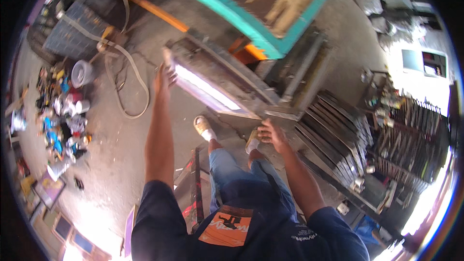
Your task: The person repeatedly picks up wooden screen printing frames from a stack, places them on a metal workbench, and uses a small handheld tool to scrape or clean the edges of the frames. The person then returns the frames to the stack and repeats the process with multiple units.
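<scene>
A flat rectangular frame [220,97] with a pale edge and a bright, shiny strip leans in front of me, below a teal-edged table [261,36]. At its left end is my left hand [165,76], fingers apart beside the edge; whether they touch it I cannot tell. My right hand [273,135] is just below the frame's right corner, its fingers spread and slightly bent, with nothing visible in them. More dark frames [302,75] stand behind and to the right, partly under the table.
Dark slats or frames [333,137] are stacked at my right, near a full rack [411,140]. A pale hose [140,79] loops over the floor at left, near a white bucket [83,73] and scattered containers [65,121]. A dark red-marked bar [196,188] stands close to my left leg.
</scene>
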`<state>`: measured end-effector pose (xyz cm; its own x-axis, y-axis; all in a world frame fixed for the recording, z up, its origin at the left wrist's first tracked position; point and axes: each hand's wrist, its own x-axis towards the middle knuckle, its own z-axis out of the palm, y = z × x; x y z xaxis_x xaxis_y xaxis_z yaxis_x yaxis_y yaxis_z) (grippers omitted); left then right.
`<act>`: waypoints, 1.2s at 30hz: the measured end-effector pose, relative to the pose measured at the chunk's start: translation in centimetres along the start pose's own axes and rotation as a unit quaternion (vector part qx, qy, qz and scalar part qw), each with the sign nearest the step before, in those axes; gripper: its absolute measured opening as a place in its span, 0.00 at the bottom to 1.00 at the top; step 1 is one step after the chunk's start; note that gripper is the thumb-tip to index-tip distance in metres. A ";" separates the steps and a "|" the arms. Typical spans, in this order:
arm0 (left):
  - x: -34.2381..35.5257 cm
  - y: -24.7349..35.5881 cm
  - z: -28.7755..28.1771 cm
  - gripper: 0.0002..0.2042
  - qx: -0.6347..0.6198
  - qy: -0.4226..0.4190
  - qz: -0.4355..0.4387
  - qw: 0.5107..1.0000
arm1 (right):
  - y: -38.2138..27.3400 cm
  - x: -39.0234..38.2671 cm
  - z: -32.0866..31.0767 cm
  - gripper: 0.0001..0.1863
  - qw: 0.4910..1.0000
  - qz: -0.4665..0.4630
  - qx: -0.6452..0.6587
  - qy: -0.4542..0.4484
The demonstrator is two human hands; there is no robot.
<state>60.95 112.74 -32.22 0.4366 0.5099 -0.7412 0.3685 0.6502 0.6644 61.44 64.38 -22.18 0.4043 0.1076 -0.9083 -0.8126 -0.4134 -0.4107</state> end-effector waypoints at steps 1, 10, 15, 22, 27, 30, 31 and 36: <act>-1.7 -1.8 0.1 0.30 0.002 -0.005 0.012 1.000 | 1.2 -1.1 -2.2 0.37 0.999 -0.026 -0.029 0.007; -15.6 -27.7 -5.4 0.20 0.055 0.061 -0.164 0.983 | 10.3 -1.5 -34.1 0.13 0.922 -0.241 -0.083 0.292; -27.1 -35.8 -0.9 0.20 0.103 0.148 -0.226 0.957 | 8.4 -1.0 -60.3 0.16 0.763 -0.228 -0.165 0.582; -40.8 -40.8 17.9 0.20 0.242 0.088 -0.247 0.934 | 13.6 -0.5 -91.1 0.17 0.772 0.017 0.022 0.635; -44.9 -41.5 27.1 0.20 0.306 0.058 -0.237 0.920 | 13.4 4.2 -94.4 0.22 0.802 0.079 -0.289 0.517; -46.1 -41.0 30.5 0.19 0.329 0.049 -0.230 0.914 | 12.6 1.4 -94.3 0.28 0.710 0.016 -0.110 0.696; -46.1 -40.9 31.5 0.19 0.339 0.045 -0.233 0.910 | 16.6 1.8 -97.1 0.30 0.671 0.020 -0.164 0.723; -48.0 -40.5 33.3 0.19 0.356 0.065 -0.233 0.903 | 19.7 1.5 -101.7 0.29 0.875 0.122 0.155 0.441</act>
<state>52.40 43.22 -20.38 0.0153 0.3675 -0.9299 0.9416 0.3076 0.1371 88.68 -35.52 -23.57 0.2589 -0.7469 -0.6124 -0.9393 -0.0471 -0.3398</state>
